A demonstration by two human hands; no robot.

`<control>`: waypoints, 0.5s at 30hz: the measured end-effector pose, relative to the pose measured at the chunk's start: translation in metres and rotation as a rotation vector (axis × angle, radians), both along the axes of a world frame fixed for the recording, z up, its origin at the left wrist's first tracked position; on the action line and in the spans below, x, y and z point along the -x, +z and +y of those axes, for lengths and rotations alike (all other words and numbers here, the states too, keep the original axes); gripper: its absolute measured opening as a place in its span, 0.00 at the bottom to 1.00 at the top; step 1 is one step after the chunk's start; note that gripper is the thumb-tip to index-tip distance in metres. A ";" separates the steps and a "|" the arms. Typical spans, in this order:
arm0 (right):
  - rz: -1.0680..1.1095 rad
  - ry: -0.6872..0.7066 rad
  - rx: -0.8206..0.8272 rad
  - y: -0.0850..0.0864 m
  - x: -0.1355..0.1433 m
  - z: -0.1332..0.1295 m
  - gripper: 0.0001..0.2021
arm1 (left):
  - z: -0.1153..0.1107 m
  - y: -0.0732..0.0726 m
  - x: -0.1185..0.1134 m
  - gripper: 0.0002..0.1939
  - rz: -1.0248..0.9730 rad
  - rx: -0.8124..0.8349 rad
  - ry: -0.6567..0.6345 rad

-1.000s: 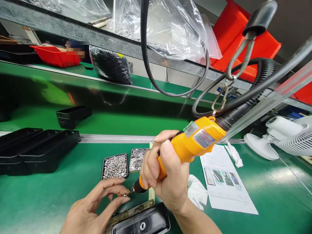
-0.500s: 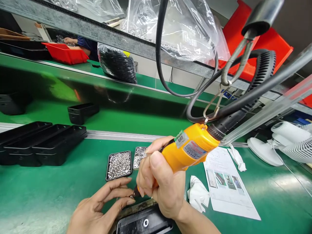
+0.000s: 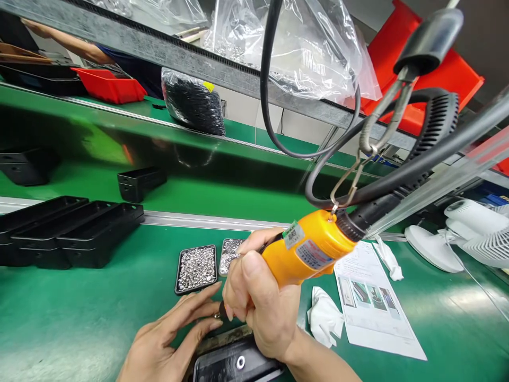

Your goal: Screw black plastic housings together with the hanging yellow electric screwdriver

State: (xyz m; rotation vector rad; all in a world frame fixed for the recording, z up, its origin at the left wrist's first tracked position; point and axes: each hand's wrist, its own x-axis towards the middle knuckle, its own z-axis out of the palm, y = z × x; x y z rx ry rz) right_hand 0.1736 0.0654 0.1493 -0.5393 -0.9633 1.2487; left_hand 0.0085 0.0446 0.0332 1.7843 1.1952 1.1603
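Note:
My right hand (image 3: 260, 305) grips an orange electric screwdriver (image 3: 306, 252), tilted with its tip down and to the left. A black cable and a wire hook hang from its rear end. My left hand (image 3: 170, 339) lies on the green mat, thumb and forefinger pinched at the driver's tip, where a small screw (image 3: 217, 316) is barely visible. Just below both hands lies a black plastic housing (image 3: 234, 363) with a round hole. Two small trays of silver screws (image 3: 196, 268) stand just beyond my fingers.
A stack of black plastic housings (image 3: 75, 228) sits at the left, more on the conveyor belt (image 3: 141, 183). A paper instruction sheet (image 3: 371, 302), a white cloth (image 3: 324, 315) and a white fan (image 3: 473, 233) lie to the right. Another person's arm (image 3: 75, 48) shows at far left.
The screwdriver and my right hand have moved slightly down and left, closer to the black housing. My left fingers stay pinched at the tip. The view shifted a little.

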 end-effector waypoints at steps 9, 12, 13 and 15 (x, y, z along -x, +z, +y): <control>-0.067 -0.041 -0.011 -0.001 -0.003 0.002 0.13 | 0.003 0.002 0.004 0.23 0.081 -0.060 -0.028; -0.129 -0.091 -0.026 -0.010 -0.009 0.008 0.14 | -0.002 -0.008 0.017 0.23 0.190 -0.139 -0.038; -0.153 -0.102 -0.022 -0.016 -0.012 0.010 0.14 | -0.007 -0.013 0.021 0.23 0.216 -0.177 -0.036; -0.200 -0.118 -0.005 -0.029 -0.017 0.015 0.14 | -0.018 -0.024 0.027 0.23 0.244 -0.249 -0.052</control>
